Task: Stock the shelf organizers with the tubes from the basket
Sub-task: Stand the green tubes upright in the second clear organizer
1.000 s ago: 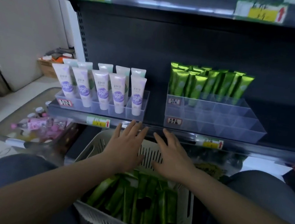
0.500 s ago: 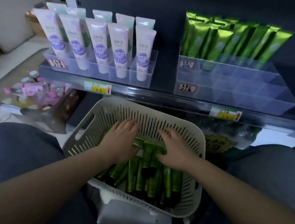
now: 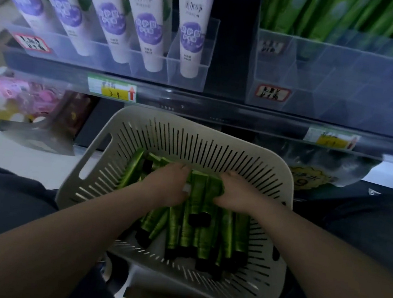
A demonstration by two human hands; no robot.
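Risk is in the grip: the left hand (image 3: 168, 185) and the right hand (image 3: 237, 197) both curl around one bunch of green tubes (image 3: 207, 186) inside the white slotted basket (image 3: 191, 143). Glossy tubes may slip out and fall before they reach the clear organizer (image 3: 347, 80) above.

Left hand (image 3: 168, 185) and right hand (image 3: 237, 195) close together, fingers (image 3: 183, 170) curled

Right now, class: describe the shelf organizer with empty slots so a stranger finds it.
On the dark shelf above the white slotted plastic basket stand two clear plastic organizers. Take the right organizer: green tubes at its back, front compartments empty, whereas the left organizer holds white-and-purple tubes.
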